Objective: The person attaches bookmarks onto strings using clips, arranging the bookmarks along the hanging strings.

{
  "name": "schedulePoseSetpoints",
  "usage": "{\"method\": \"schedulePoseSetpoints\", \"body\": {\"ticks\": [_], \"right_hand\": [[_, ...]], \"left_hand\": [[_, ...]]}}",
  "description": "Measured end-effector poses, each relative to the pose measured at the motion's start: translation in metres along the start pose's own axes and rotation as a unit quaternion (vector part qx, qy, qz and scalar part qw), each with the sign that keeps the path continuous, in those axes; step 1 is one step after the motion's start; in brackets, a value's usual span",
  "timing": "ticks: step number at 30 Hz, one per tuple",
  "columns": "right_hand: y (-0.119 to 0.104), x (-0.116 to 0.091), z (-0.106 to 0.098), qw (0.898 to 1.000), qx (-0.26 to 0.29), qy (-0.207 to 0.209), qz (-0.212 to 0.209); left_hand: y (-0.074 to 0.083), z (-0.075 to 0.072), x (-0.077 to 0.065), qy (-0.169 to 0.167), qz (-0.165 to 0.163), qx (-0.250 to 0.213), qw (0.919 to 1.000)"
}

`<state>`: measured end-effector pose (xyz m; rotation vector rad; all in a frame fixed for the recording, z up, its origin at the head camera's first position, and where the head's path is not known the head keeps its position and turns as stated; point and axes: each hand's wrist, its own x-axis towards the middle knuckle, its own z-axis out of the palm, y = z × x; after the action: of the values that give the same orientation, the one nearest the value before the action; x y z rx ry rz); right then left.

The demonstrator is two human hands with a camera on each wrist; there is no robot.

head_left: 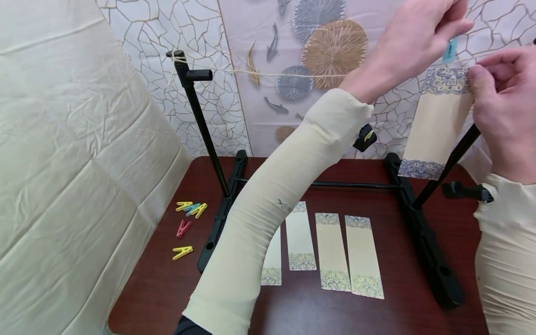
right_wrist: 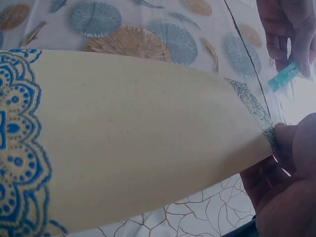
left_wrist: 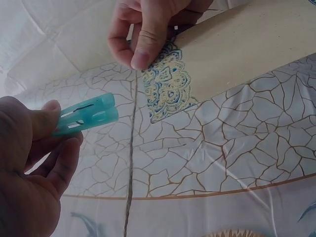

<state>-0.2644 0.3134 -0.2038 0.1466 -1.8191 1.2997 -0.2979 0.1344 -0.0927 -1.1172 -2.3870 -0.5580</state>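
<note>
Between thumb and fingers, my left hand (head_left: 431,28) pinches a teal clothespin (left_wrist: 89,114) by one end, its other end close to the string (left_wrist: 132,148). My right hand (head_left: 508,102) pinches a cream paper card (head_left: 437,121) with blue patterned borders at its top corner. The card hangs down from those fingers, its patterned top edge right at the string. In the head view the clothespin (head_left: 450,50) shows just above the card's top border. The left forearm's cream sleeve crosses in front of part of the string and the table.
Several similar cards (head_left: 332,251) lie on the dark red table (head_left: 301,311), one partly behind the left sleeve. Several clothespins, including a red one (head_left: 183,228) and a yellow one (head_left: 182,252), lie at left. A black stand (head_left: 201,116) bears the string.
</note>
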Motion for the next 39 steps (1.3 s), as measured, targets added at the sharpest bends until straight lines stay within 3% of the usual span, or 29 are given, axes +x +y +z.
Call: {"method": "schedulePoseSetpoints", "body": {"ticks": [7,15,19,23,26,31,36,39], "right_hand": [[-0.006,-0.003,0.001,0.999,0.001,-0.007,-0.039],[-0.009,-0.004,0.0,0.999,-0.016,-0.006,-0.043],[-0.01,-0.004,0.002,0.999,-0.019,-0.005,-0.033],[-0.011,-0.005,0.002,0.998,-0.066,0.006,-0.002],[-0.009,-0.003,0.0,0.997,-0.072,0.018,0.013],[-0.006,0.001,-0.001,0.999,-0.042,0.026,0.002],[-0.008,-0.001,-0.003,0.997,-0.069,0.026,0.001],[-0.009,-0.004,-0.005,0.996,-0.091,0.023,0.001]], "left_hand": [[0.008,0.012,0.011,-0.013,0.003,-0.004,0.9999],[0.007,0.02,0.018,-0.019,-0.008,-0.006,0.9998],[0.008,0.022,0.021,-0.038,-0.012,-0.01,0.9992],[0.011,0.024,0.02,-0.067,-0.016,-0.028,0.9972],[0.012,0.024,0.019,-0.076,-0.021,-0.034,0.9963],[0.013,0.023,0.02,-0.089,-0.019,-0.046,0.9948],[0.012,0.022,0.017,-0.101,-0.032,-0.059,0.9927],[0.01,0.022,0.014,-0.107,-0.048,-0.089,0.9892]]}}
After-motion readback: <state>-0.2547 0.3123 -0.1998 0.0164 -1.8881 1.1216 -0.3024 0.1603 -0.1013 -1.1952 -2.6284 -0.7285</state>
